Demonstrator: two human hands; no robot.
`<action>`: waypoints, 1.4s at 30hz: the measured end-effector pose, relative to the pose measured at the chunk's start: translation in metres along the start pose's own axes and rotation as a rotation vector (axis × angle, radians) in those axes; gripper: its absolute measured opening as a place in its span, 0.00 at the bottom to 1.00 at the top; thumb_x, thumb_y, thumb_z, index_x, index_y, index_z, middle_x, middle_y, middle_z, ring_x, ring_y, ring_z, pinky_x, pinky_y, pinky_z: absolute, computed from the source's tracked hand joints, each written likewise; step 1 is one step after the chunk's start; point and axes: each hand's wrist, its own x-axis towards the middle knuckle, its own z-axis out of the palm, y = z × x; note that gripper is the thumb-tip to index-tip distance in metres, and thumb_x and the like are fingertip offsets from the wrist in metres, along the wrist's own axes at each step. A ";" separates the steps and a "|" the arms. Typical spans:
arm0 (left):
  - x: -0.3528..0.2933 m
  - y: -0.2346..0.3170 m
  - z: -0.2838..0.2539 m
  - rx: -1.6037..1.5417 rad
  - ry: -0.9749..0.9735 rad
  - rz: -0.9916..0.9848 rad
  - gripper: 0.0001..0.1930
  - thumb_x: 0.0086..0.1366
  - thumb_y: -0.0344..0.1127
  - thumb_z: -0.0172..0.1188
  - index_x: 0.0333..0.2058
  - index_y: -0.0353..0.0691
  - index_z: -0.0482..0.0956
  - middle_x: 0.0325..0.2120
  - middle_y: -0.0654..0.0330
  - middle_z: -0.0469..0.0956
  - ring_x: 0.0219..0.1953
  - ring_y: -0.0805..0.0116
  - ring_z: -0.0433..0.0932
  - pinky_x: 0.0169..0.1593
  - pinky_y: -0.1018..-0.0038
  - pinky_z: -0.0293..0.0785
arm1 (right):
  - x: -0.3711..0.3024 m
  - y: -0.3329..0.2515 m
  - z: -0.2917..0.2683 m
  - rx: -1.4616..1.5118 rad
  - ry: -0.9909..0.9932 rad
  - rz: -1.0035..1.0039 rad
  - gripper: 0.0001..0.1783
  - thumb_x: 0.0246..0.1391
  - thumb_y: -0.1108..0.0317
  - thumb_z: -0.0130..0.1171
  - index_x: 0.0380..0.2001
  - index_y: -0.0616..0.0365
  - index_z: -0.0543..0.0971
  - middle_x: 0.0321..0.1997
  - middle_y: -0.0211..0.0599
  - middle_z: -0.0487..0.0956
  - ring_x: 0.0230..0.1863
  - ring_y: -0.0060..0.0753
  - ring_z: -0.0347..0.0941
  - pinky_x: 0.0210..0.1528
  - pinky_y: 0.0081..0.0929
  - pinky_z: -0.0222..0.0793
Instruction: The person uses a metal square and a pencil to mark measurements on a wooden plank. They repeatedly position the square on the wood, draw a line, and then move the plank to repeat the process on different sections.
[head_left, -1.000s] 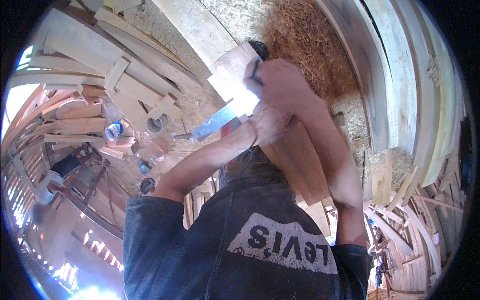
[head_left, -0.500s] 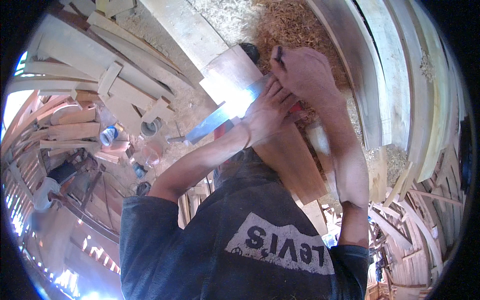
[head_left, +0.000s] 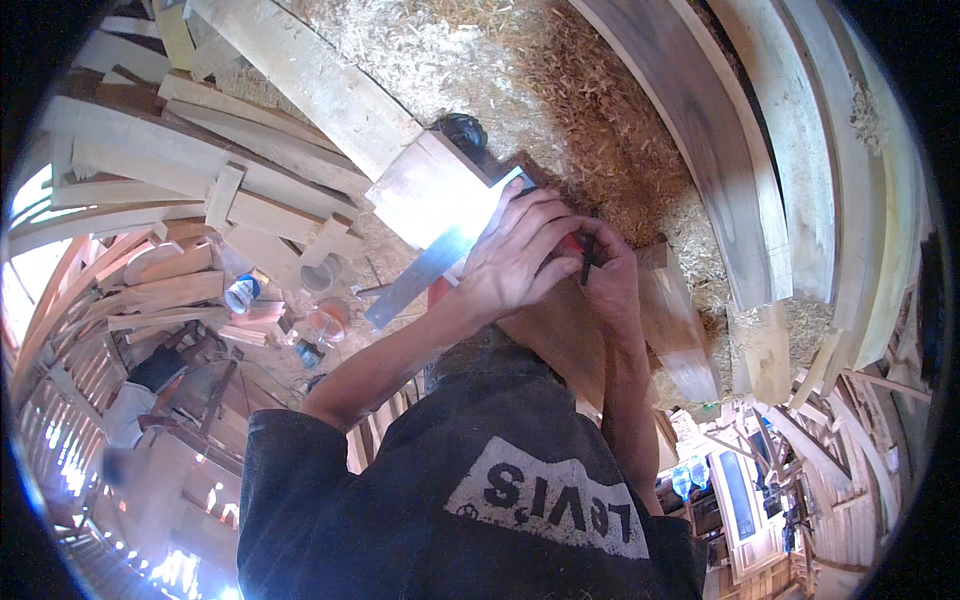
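Observation:
A light wooden board (head_left: pixel 420 170) lies in front of me, lit very brightly. Across it runs a shiny flat metal straightedge (head_left: pixel 415 278), slanting from lower left to upper right. My left hand (head_left: pixel 515 250) lies over the straightedge, fingers bent across it and holding it against the wood. Close beside, my right hand (head_left: pixel 612 275) is closed on a dark, slim pen-like tool (head_left: pixel 588 258), with its fingertips near my left hand. Something red (head_left: pixel 572 243) shows between the hands; its kind is hidden. A browner board (head_left: pixel 555 335) extends below the hands toward my body.
Long curved planks (head_left: pixel 720 150) stand at the right. Wood shavings (head_left: pixel 610 110) cover the ground ahead. Loose boards (head_left: pixel 150 150) pile up at the left, near a white-and-blue can (head_left: pixel 242 293) and an orange-tinted cup (head_left: pixel 328 320). A dark round object (head_left: pixel 462 130) sits beyond the board.
My right hand has come down and toward me with the dark tool, from above the far end of the straightedge to beside my left hand. The view has shifted slightly.

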 end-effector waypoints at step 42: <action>-0.009 0.003 0.002 0.067 0.031 -0.054 0.21 0.66 0.38 0.67 0.55 0.38 0.78 0.55 0.48 0.77 0.67 0.51 0.70 0.76 0.48 0.57 | 0.015 -0.112 0.037 -0.442 -0.214 -0.393 0.13 0.66 0.62 0.63 0.47 0.56 0.86 0.39 0.40 0.87 0.38 0.27 0.83 0.42 0.27 0.78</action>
